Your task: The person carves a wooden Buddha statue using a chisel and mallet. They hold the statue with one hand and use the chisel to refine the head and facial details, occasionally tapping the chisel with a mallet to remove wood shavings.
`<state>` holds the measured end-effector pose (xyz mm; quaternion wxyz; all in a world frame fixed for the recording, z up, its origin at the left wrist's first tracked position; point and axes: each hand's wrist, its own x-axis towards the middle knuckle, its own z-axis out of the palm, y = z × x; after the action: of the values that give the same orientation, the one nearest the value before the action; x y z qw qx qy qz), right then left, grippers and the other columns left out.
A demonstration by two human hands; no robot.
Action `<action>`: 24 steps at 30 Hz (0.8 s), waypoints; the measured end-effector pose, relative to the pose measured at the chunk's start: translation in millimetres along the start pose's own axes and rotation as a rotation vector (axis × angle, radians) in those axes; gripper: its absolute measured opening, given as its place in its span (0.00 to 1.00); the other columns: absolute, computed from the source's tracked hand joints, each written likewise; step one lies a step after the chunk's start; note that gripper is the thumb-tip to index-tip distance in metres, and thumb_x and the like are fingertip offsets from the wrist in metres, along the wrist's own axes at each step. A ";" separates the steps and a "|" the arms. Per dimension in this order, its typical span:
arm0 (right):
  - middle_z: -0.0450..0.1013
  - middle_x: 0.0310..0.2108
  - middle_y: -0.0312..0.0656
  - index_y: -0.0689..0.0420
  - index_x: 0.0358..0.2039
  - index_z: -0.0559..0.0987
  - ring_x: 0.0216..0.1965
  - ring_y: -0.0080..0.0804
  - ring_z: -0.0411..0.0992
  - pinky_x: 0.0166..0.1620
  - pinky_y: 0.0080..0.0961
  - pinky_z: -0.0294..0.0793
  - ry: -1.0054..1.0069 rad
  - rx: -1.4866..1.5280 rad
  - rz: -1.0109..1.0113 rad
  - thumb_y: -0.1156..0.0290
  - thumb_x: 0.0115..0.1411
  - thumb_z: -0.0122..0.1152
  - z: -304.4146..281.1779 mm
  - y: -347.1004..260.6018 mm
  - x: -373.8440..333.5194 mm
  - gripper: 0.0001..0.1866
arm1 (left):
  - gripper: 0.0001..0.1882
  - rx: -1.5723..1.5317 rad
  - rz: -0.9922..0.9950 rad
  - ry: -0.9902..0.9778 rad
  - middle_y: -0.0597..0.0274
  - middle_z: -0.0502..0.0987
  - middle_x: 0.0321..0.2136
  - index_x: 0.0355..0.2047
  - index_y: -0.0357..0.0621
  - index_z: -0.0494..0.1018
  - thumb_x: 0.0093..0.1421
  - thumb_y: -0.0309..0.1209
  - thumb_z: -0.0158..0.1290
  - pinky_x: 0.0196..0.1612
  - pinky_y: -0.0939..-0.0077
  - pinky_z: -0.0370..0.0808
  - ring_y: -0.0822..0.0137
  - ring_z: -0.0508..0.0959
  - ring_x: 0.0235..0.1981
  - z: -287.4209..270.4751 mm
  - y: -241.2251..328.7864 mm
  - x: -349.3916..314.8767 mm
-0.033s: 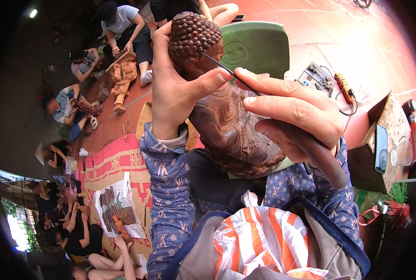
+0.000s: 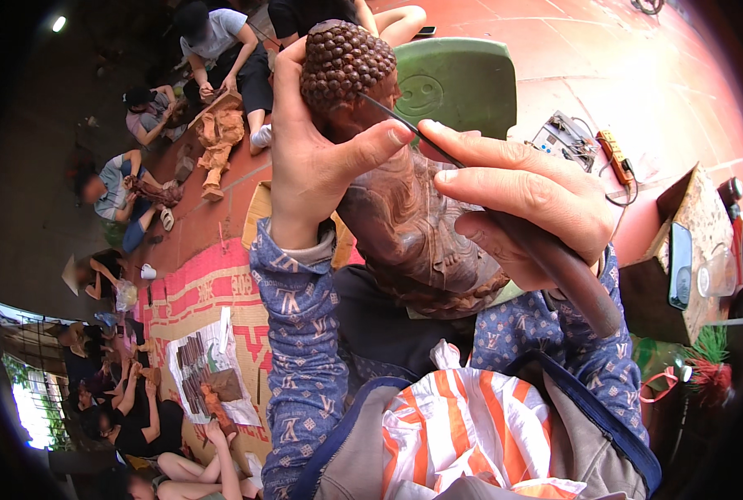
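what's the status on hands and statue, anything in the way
Left hand cupping statue at the head. Right hand gripping tool, tip at head's side. Left thumb close by shaft; nothing seen blocking tip.

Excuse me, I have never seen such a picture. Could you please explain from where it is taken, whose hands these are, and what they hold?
There is no machine here. A wide fisheye camera on a person's head looks down, so straight edges bend near the rim. The bare hands are that person's own. The left hand holds a dark carved figure by its head; the right hand holds a long dark tool, its thin end at the head. At left, a paper sheet with slender dark pieces lies on a mat. Other people sit beyond.
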<state>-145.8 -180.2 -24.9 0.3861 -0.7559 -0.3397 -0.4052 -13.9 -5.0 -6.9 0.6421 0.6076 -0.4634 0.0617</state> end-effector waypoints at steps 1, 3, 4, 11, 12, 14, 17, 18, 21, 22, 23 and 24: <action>0.73 0.47 0.62 0.66 0.42 0.78 0.47 0.50 0.76 0.51 0.37 0.73 0.004 0.004 0.022 0.73 0.55 0.64 -0.1 -1.7 -0.1 0.14 | 0.46 0.010 -0.005 -0.016 0.54 0.67 0.53 0.62 0.36 0.52 0.49 0.36 0.66 0.58 0.70 0.66 0.64 0.71 0.51 0.7 -0.2 1.1; 0.72 0.48 0.62 0.66 0.43 0.78 0.47 0.50 0.75 0.53 0.39 0.72 -0.013 0.025 0.050 0.73 0.56 0.62 -2.9 -2.6 -1.8 0.15 | 0.47 0.029 -0.015 -0.047 0.54 0.67 0.53 0.62 0.36 0.52 0.48 0.37 0.67 0.58 0.71 0.66 0.64 0.71 0.51 0.5 -0.3 3.2; 0.72 0.48 0.63 0.66 0.43 0.77 0.47 0.51 0.75 0.54 0.39 0.72 0.008 0.138 0.062 0.73 0.56 0.62 -1.2 -0.2 -4.0 0.15 | 0.47 0.042 0.002 -0.048 0.54 0.67 0.53 0.62 0.36 0.52 0.48 0.37 0.67 0.57 0.71 0.67 0.64 0.71 0.51 -1.9 -1.1 2.3; 0.70 0.50 0.64 0.66 0.46 0.76 0.50 0.51 0.74 0.58 0.40 0.67 0.017 0.299 0.090 0.74 0.56 0.60 3.6 11.5 -13.2 0.17 | 0.45 0.021 -0.027 -0.073 0.58 0.70 0.48 0.58 0.38 0.57 0.45 0.38 0.69 0.53 0.74 0.70 0.67 0.73 0.48 -5.8 0.0 3.5; 0.70 0.51 0.64 0.66 0.46 0.76 0.50 0.51 0.73 0.58 0.40 0.66 0.009 0.274 0.085 0.75 0.56 0.60 3.7 11.9 -12.0 0.17 | 0.44 0.012 -0.031 -0.075 0.59 0.70 0.47 0.57 0.39 0.57 0.45 0.38 0.69 0.52 0.75 0.70 0.67 0.73 0.47 -4.9 0.4 4.1; 0.69 0.52 0.64 0.66 0.47 0.76 0.51 0.50 0.73 0.59 0.39 0.65 0.007 0.232 0.087 0.77 0.55 0.60 3.8 10.5 -11.9 0.17 | 0.42 0.004 -0.035 -0.080 0.59 0.71 0.46 0.56 0.39 0.58 0.46 0.37 0.68 0.52 0.75 0.71 0.68 0.73 0.46 -4.0 1.6 4.8; 0.68 0.52 0.64 0.66 0.47 0.75 0.52 0.50 0.73 0.59 0.38 0.65 0.024 0.212 0.107 0.79 0.55 0.60 5.7 6.5 -14.4 0.17 | 0.40 0.002 -0.070 -0.056 0.59 0.71 0.46 0.56 0.39 0.58 0.46 0.34 0.67 0.52 0.74 0.71 0.68 0.73 0.46 -3.0 2.3 2.6; 0.68 0.52 0.65 0.66 0.47 0.75 0.52 0.50 0.73 0.59 0.39 0.65 0.029 0.227 0.111 0.79 0.55 0.60 6.4 6.7 -15.0 0.17 | 0.40 0.002 -0.086 -0.043 0.58 0.71 0.46 0.57 0.39 0.58 0.47 0.33 0.67 0.52 0.74 0.71 0.68 0.73 0.46 -2.4 2.4 1.5; 0.68 0.52 0.65 0.67 0.46 0.76 0.52 0.50 0.72 0.59 0.40 0.65 0.050 0.262 0.109 0.78 0.55 0.60 8.7 8.5 -15.9 0.17 | 0.41 0.013 -0.082 -0.026 0.57 0.71 0.46 0.58 0.38 0.57 0.46 0.30 0.66 0.52 0.73 0.70 0.67 0.73 0.46 0.8 5.2 2.6; 0.69 0.51 0.64 0.66 0.46 0.76 0.51 0.50 0.73 0.57 0.39 0.67 0.057 0.281 0.094 0.78 0.55 0.61 9.8 10.7 -16.3 0.17 | 0.42 0.021 -0.077 -0.020 0.57 0.71 0.47 0.58 0.37 0.56 0.46 0.30 0.66 0.53 0.73 0.70 0.67 0.73 0.47 0.1 4.8 2.2; 0.70 0.50 0.63 0.66 0.45 0.76 0.51 0.49 0.73 0.56 0.38 0.68 0.065 0.300 0.080 0.77 0.55 0.61 10.4 12.7 -16.3 0.17 | 0.42 0.029 -0.073 -0.014 0.57 0.71 0.47 0.58 0.37 0.56 0.45 0.30 0.66 0.53 0.73 0.70 0.67 0.73 0.47 -1.0 3.6 1.4; 0.72 0.48 0.61 0.65 0.45 0.77 0.50 0.47 0.74 0.54 0.35 0.71 0.073 0.326 0.055 0.77 0.54 0.63 10.5 16.2 -16.1 0.17 | 0.43 0.036 -0.069 -0.008 0.56 0.70 0.47 0.58 0.36 0.56 0.45 0.30 0.67 0.53 0.73 0.70 0.66 0.72 0.48 -2.1 2.4 0.5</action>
<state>-135.8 -182.1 -47.9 0.5265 -0.6770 -0.3660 -0.3612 -14.0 -2.9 -4.5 0.6309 0.6349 -0.4437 0.0455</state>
